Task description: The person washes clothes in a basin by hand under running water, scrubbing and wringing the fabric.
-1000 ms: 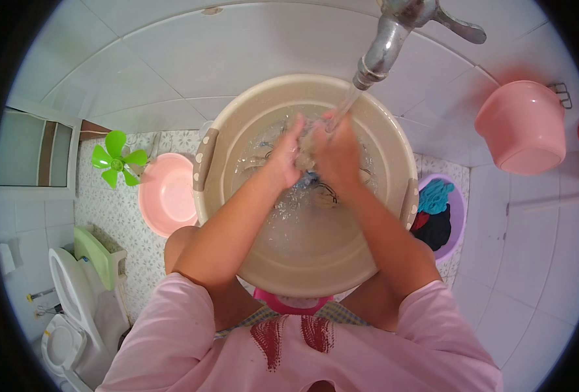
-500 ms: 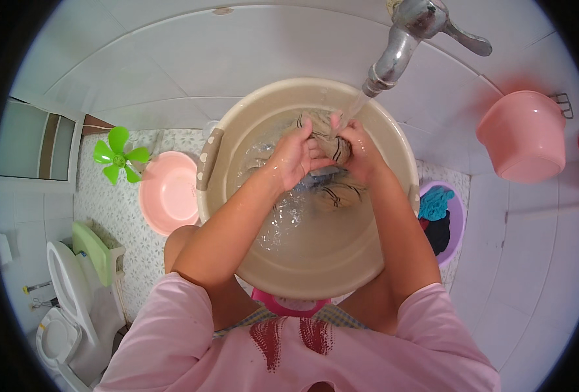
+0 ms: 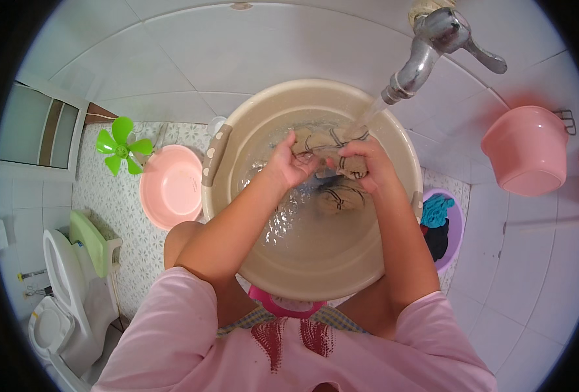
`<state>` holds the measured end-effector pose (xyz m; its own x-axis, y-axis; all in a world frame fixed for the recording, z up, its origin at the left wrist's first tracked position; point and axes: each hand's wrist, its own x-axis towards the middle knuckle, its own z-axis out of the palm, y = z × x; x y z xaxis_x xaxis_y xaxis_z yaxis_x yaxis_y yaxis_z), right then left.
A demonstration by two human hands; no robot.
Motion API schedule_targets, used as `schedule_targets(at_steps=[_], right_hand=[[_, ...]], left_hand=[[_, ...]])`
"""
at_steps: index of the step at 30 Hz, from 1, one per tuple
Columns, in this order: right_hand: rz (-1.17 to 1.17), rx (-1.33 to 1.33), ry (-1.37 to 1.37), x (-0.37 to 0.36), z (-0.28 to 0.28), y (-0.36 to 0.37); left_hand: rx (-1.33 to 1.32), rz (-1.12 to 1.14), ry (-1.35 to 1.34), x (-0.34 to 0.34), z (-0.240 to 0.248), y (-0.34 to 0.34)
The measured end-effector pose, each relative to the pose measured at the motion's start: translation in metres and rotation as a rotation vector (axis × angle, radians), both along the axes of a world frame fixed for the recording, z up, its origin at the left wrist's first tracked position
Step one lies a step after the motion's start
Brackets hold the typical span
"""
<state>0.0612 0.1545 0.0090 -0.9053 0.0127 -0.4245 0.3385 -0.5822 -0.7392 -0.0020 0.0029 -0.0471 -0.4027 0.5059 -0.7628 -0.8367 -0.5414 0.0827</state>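
Below a running tap (image 3: 426,55) at one o'clock, a wide beige tub (image 3: 289,271) holds cloudy water. Toward two o'clock inside it, the right hand (image 3: 375,164) grasps a bunched fold of tan cloth (image 3: 353,169) with dark stripes. At eleven o'clock the left hand (image 3: 287,168) is loosely uncurled, palm up, its fingertips beside the cloth. Outside the tub, a pink basin (image 3: 172,189) sits at nine o'clock, and a purple basin (image 3: 458,230) with teal and dark clothes (image 3: 437,213) between three and four.
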Motion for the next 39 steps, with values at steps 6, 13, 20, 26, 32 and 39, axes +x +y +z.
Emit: schedule_targets(at_steps=[6,13,20,26,32,39], right_hand=[[-0.201,0.084,-0.155,0.001,0.015,0.013],[-0.262,0.947,0.184,0.008,0.001,-0.036],[-0.249,1.721,0.375,-0.007,-0.016,-0.061],[-0.223,1.419,0.118,0.004,-0.002,-0.051],[0.143,1.492,0.070,0.009,0.008,-0.085],[-0.137,1.393,-0.115,-0.008,-0.009,-0.023]], left_hand=[[0.550,-0.116,0.026,-0.008,-0.056,-0.004],[0.126,-0.235,0.097,0.006,0.011,0.000],[0.843,-0.095,0.394,0.017,-0.022,0.006],[0.062,-0.231,0.299,0.002,0.026,0.015],[0.536,-0.371,0.358,0.000,0.001,-0.009],[0.019,-0.266,0.261,0.005,0.035,0.015]])
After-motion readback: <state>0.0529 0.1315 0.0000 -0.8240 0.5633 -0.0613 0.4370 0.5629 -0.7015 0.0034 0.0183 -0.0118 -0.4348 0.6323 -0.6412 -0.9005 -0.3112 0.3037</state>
